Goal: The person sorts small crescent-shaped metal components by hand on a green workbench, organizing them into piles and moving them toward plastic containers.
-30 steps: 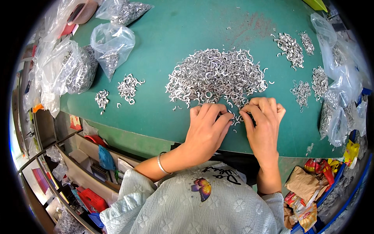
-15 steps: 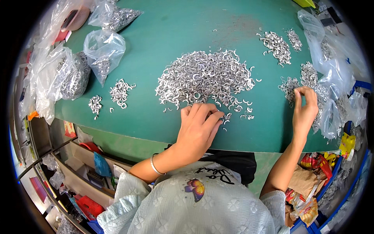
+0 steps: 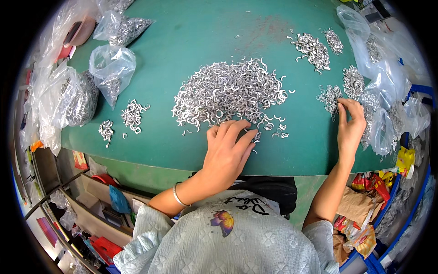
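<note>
A large heap of small silvery curved metal pieces (image 3: 230, 89) lies mid-table. At its near edge is my left hand (image 3: 230, 148), palm down, fingers bent and apart, fingertips among a few loose pieces. Whether a piece sits under the fingers is hidden. On the right, my right hand (image 3: 351, 128) reaches the edge of a small pile of thin metal rings (image 3: 329, 98). Its thumb and forefinger come together in a pinch, and anything between them is too small to make out. Another small metal pile (image 3: 353, 81) lies just beyond that hand.
The green table (image 3: 182, 32) bears smaller metal piles (image 3: 312, 51) at the far right and others (image 3: 133, 115) at the left. Clear plastic bags of metal pieces (image 3: 80, 98) line the left side; more bags (image 3: 382, 132) crowd the right edge. Cluttered drawers (image 3: 102, 210) stand below left.
The whole scene has shifted slightly left in the picture. My left fingers have spread a little at the heap's edge. My right hand stays beside the ring pile, fingertips pinched.
</note>
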`<act>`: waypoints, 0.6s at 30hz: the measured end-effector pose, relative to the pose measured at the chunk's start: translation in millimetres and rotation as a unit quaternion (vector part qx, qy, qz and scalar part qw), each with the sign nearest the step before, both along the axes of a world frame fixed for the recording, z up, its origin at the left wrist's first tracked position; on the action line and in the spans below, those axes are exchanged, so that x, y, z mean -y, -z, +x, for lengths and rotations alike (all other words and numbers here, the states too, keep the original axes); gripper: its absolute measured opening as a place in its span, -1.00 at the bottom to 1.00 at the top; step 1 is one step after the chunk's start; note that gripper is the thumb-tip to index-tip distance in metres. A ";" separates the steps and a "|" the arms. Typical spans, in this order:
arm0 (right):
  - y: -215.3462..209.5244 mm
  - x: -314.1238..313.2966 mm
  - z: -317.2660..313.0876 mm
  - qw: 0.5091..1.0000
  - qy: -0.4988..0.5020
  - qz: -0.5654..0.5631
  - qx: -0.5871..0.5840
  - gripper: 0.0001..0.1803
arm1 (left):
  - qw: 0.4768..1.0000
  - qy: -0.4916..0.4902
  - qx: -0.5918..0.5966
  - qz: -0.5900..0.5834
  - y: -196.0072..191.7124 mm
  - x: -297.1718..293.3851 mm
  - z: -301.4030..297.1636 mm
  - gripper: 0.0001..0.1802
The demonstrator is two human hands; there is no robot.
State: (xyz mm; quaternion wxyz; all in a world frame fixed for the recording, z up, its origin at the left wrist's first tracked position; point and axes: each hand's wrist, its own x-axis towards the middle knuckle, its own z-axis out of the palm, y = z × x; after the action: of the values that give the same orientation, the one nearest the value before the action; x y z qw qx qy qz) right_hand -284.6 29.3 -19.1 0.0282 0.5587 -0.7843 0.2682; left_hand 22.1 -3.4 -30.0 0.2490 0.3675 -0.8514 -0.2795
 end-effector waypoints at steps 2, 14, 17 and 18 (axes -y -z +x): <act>1.7 2.8 0.9 0.998 0.008 0.030 -0.049 -0.89 | 1.000 -0.001 -0.004 -0.002 1.1 -0.1 -0.7 -0.61; -4.8 2.6 -17.0 0.995 0.085 -0.030 -0.046 -0.88 | 1.000 -0.007 -0.022 -0.015 2.4 1.8 -1.0 -0.75; -3.6 14.9 -32.9 0.989 0.109 -0.038 -0.087 -0.88 | 0.999 -0.015 -0.030 -0.015 1.9 3.4 -0.2 -0.75; -5.5 15.7 -33.2 0.987 0.116 0.003 -0.114 -0.88 | 0.999 -0.019 -0.034 -0.016 1.3 3.7 0.5 -0.74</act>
State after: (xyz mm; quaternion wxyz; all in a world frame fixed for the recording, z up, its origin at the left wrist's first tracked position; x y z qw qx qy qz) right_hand -317.8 13.6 -13.6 0.1471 0.4906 -0.8364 0.1954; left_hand 22.6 -7.2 -31.3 0.2886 0.3702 -0.8397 -0.2731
